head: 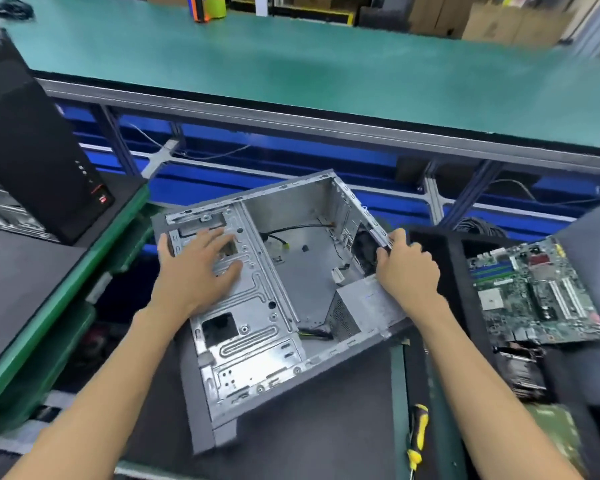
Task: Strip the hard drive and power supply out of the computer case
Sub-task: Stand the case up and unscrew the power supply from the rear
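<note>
I see computer case (274,289) on dark mat (326,427), open side up, long axis diagonal from near-left to far-right. Left hand (196,271) spread flat on drive cage. Right hand (407,271) pinching rear edge. Power supply (361,306) inside, near-right corner. Screwdriver (417,434) near right forearm.

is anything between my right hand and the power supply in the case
Nothing visible does. The right hand grips the case's rear edge directly above the power supply, which sits exposed in the open computer case; only loose cables lie nearby.
</note>
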Demonstrator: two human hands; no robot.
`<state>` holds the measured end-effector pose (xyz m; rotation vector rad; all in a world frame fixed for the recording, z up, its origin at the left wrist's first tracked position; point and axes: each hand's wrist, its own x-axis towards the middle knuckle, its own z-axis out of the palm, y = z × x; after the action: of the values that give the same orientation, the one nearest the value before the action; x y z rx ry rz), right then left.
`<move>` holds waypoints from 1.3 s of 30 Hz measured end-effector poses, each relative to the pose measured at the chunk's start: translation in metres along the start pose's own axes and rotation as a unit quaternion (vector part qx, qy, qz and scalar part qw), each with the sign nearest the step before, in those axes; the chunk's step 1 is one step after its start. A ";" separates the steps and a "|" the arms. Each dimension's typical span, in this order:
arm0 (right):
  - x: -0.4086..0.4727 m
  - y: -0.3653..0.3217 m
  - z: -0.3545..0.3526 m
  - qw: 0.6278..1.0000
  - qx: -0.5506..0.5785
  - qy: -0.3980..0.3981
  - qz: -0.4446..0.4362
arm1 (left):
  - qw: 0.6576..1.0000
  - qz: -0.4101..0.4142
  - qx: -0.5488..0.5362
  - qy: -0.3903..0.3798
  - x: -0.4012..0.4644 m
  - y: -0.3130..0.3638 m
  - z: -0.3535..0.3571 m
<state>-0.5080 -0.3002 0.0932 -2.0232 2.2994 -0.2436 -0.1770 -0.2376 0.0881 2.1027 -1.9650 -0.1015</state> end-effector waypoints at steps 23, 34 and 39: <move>-0.043 0.025 -0.016 0.989 0.110 -0.055 0.082 | 0.978 -0.053 0.014 -0.199 -0.047 0.083 0.024; -0.047 0.036 -0.026 0.953 0.289 -0.095 -0.001 | 0.966 0.028 -0.003 -0.256 -0.007 0.041 0.000; -0.051 0.031 -0.026 0.948 0.298 -0.030 -0.106 | 0.975 0.029 0.014 -0.221 -0.003 0.035 -0.004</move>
<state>-0.5357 -0.2440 0.1113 -1.9005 1.6782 -0.7707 -0.2100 -0.2363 0.0997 2.1803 -2.2772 -0.5794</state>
